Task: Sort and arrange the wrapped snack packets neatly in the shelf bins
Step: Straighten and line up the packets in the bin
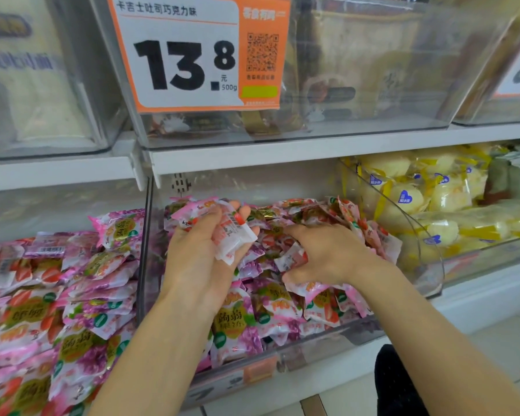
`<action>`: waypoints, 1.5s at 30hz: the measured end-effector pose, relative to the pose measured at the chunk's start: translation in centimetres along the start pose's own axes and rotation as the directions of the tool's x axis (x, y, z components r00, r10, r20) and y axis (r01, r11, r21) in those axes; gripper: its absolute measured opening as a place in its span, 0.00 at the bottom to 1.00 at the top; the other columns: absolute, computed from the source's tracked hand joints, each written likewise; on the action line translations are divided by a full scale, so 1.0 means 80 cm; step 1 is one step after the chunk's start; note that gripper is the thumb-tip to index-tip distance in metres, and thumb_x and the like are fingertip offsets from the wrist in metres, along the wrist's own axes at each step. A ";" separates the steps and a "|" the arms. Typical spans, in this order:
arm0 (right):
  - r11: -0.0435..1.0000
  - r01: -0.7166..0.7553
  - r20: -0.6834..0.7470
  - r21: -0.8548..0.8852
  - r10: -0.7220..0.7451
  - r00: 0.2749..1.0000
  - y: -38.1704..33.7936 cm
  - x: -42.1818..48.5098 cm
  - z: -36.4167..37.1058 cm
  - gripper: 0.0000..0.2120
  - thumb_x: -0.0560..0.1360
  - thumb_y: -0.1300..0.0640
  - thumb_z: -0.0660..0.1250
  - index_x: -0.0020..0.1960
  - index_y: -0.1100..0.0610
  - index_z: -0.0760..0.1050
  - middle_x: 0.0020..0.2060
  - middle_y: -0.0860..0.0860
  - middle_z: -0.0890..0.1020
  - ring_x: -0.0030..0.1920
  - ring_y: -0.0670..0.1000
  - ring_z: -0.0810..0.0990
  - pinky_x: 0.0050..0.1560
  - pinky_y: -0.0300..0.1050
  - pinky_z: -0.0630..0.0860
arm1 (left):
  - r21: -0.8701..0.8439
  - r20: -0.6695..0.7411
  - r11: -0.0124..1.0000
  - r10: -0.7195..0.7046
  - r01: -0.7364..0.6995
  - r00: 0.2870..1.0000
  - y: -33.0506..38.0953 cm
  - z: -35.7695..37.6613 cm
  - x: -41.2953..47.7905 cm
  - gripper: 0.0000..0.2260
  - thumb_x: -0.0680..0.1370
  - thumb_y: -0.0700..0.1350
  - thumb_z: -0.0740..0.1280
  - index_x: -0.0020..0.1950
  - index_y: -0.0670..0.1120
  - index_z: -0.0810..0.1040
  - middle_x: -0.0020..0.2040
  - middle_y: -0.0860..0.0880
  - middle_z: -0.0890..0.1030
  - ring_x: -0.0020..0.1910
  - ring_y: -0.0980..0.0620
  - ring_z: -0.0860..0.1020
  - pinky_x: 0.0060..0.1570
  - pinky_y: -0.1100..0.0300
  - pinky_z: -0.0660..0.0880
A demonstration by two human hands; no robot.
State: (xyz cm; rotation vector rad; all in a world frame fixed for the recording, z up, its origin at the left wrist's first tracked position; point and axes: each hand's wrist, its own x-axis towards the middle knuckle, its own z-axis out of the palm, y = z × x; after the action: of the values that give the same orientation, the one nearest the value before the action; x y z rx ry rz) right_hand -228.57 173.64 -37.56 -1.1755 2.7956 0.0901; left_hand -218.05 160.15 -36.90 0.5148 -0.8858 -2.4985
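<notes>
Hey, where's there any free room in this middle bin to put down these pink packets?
Little is bare: the middle bin's front right corner, between the pink packets and its clear wall, and the gap over the pile's back, under the white shelf. The centre is crowded, as is the left pile.

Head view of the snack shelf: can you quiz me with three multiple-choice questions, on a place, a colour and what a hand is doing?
1. Where do the pale yellow wrapped snack packets lie? A: in the clear plastic bin at lower right; B: on the floor; C: in a bin at upper left.
2. What colour borders the white price card marked 13.8? A: blue; B: orange; C: green.
3. What is the left hand doing? A: lying flat, empty; B: gripping pink-and-white wrapped snack packets; C: touching the price card.
Answers: 1 A, they fill that bin; 2 B, its edge is orange; 3 B, it curls round a stack.
</notes>
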 end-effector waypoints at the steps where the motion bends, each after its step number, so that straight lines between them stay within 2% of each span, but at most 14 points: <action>1: 0.999 -0.021 -0.011 0.026 0.021 1.000 0.000 0.001 -0.001 0.41 0.70 0.41 0.69 0.75 0.53 0.55 0.65 0.52 0.74 0.64 0.55 0.73 0.57 0.46 0.71 | 0.007 -0.002 1.000 -0.003 0.003 1.000 0.000 -0.001 0.000 0.07 0.80 0.38 0.60 0.44 0.42 0.76 0.46 0.44 0.83 0.48 0.48 0.83 0.55 0.43 0.76; 6: 0.978 -0.072 -0.167 0.195 0.105 0.980 0.007 0.007 0.003 0.27 0.71 0.57 0.71 0.67 0.57 0.68 0.61 0.55 0.77 0.60 0.57 0.76 0.58 0.51 0.74 | 0.062 0.018 0.998 -0.024 0.023 1.000 -0.001 -0.005 0.003 0.07 0.80 0.39 0.60 0.45 0.43 0.77 0.46 0.44 0.83 0.50 0.47 0.82 0.55 0.43 0.76; 11: 0.817 0.029 -0.390 0.577 0.244 0.888 0.017 -0.001 -0.004 0.19 0.70 0.62 0.72 0.60 0.58 0.74 0.46 0.49 0.78 0.49 0.50 0.77 0.43 0.34 0.68 | 0.084 0.066 0.994 -0.076 0.070 0.995 -0.005 -0.001 0.001 0.06 0.79 0.39 0.60 0.45 0.42 0.76 0.43 0.44 0.83 0.47 0.47 0.83 0.50 0.45 0.78; 16: 0.272 0.227 -0.312 0.935 0.327 0.892 0.017 -0.010 -0.022 0.14 0.70 0.65 0.71 0.55 0.57 0.75 0.42 0.49 0.82 0.41 0.46 0.81 0.43 0.38 0.78 | 0.124 0.075 0.985 -0.133 0.123 0.988 -0.013 0.003 -0.003 0.13 0.78 0.36 0.61 0.62 0.37 0.73 0.56 0.40 0.81 0.53 0.44 0.81 0.50 0.42 0.78; 19: -0.061 0.261 -0.240 0.963 0.236 0.942 0.009 -0.013 -0.027 0.08 0.72 0.66 0.67 0.51 0.59 0.77 0.36 0.48 0.84 0.36 0.44 0.82 0.36 0.36 0.78 | 0.093 0.071 0.988 -0.131 0.125 0.989 -0.016 0.007 -0.006 0.16 0.78 0.36 0.61 0.66 0.38 0.70 0.59 0.41 0.79 0.55 0.42 0.79 0.52 0.37 0.76; 22: -0.251 0.234 -0.192 0.939 0.180 0.965 0.000 -0.012 -0.026 0.05 0.75 0.66 0.63 0.48 0.59 0.77 0.31 0.48 0.83 0.32 0.44 0.82 0.31 0.36 0.77 | 0.053 0.087 0.992 -0.122 0.118 0.989 -0.018 0.012 -0.011 0.18 0.78 0.35 0.60 0.69 0.41 0.68 0.56 0.41 0.80 0.53 0.43 0.80 0.52 0.39 0.76; 24: -0.301 0.224 -0.178 0.927 0.175 0.968 -0.009 -0.010 -0.024 0.05 0.76 0.65 0.63 0.48 0.59 0.77 0.33 0.49 0.83 0.33 0.46 0.82 0.32 0.37 0.78 | 0.032 0.099 0.995 -0.101 0.099 0.990 -0.021 0.016 -0.014 0.21 0.79 0.35 0.60 0.71 0.45 0.63 0.53 0.42 0.80 0.51 0.44 0.80 0.56 0.39 0.74; 27: -0.280 0.259 -0.213 0.924 0.184 0.960 -0.025 -0.006 -0.016 0.05 0.77 0.62 0.63 0.48 0.59 0.77 0.38 0.52 0.84 0.39 0.49 0.82 0.39 0.41 0.80 | -0.039 0.206 0.993 -0.100 0.110 0.973 -0.022 0.017 -0.016 0.27 0.79 0.40 0.60 0.76 0.50 0.55 0.59 0.41 0.80 0.55 0.43 0.81 0.56 0.40 0.76; 31: -0.153 0.279 -0.243 0.948 0.217 0.945 -0.049 -0.007 -0.013 0.04 0.78 0.60 0.63 0.47 0.56 0.76 0.37 0.50 0.83 0.37 0.47 0.83 0.33 0.37 0.78 | 0.025 0.298 0.996 -0.088 0.085 0.950 -0.026 0.015 -0.018 0.25 0.74 0.43 0.66 0.70 0.47 0.65 0.57 0.42 0.81 0.56 0.44 0.81 0.54 0.42 0.77; 33: -0.118 0.237 -0.205 0.964 0.231 0.951 -0.061 -0.005 -0.009 0.05 0.77 0.60 0.63 0.44 0.53 0.76 0.40 0.51 0.82 0.41 0.49 0.83 0.41 0.43 0.80 | 0.086 0.293 0.995 -0.070 0.047 0.954 -0.031 0.016 -0.020 0.29 0.69 0.42 0.68 0.70 0.47 0.66 0.57 0.42 0.81 0.55 0.45 0.81 0.54 0.42 0.77; 36: -0.181 0.171 -0.127 0.968 0.231 0.964 -0.073 -0.001 -0.001 0.03 0.77 0.57 0.62 0.49 0.51 0.74 0.45 0.51 0.82 0.49 0.50 0.82 0.51 0.49 0.78 | 0.149 0.294 0.989 -0.067 0.024 0.954 -0.032 0.011 -0.019 0.28 0.69 0.42 0.67 0.70 0.47 0.67 0.59 0.43 0.80 0.58 0.44 0.80 0.55 0.40 0.75; 39: -0.296 0.095 -0.040 0.950 0.185 0.982 -0.073 0.006 0.002 0.15 0.73 0.46 0.62 0.58 0.48 0.75 0.55 0.51 0.81 0.57 0.53 0.80 0.61 0.56 0.74 | 0.149 0.292 0.988 -0.092 0.050 0.952 -0.027 0.007 -0.016 0.25 0.73 0.39 0.66 0.69 0.47 0.68 0.59 0.43 0.80 0.58 0.43 0.79 0.53 0.41 0.76; 41: -0.305 0.056 -0.013 0.951 0.141 0.990 -0.073 0.007 -0.001 0.20 0.74 0.39 0.59 0.61 0.45 0.75 0.59 0.50 0.80 0.60 0.51 0.78 0.63 0.55 0.71 | 0.142 0.263 0.987 -0.115 0.079 0.958 -0.025 0.004 -0.014 0.21 0.74 0.37 0.66 0.67 0.47 0.71 0.56 0.43 0.82 0.54 0.44 0.81 0.51 0.40 0.78; 45: -0.281 0.118 -0.050 0.952 0.236 0.970 -0.055 0.010 -0.018 0.16 0.81 0.50 0.53 0.63 0.52 0.73 0.63 0.48 0.76 0.62 0.47 0.73 0.63 0.47 0.66 | 0.008 0.084 0.984 -0.179 0.179 0.980 -0.016 0.003 -0.011 0.17 0.72 0.35 0.68 0.60 0.44 0.76 0.52 0.42 0.83 0.44 0.47 0.84 0.43 0.47 0.81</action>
State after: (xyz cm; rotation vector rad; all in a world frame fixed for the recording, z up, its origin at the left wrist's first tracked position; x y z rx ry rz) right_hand -226.08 169.90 -36.25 -0.3896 1.6198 -2.0768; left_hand -217.80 161.59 -37.42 0.5121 -0.9073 -2.7006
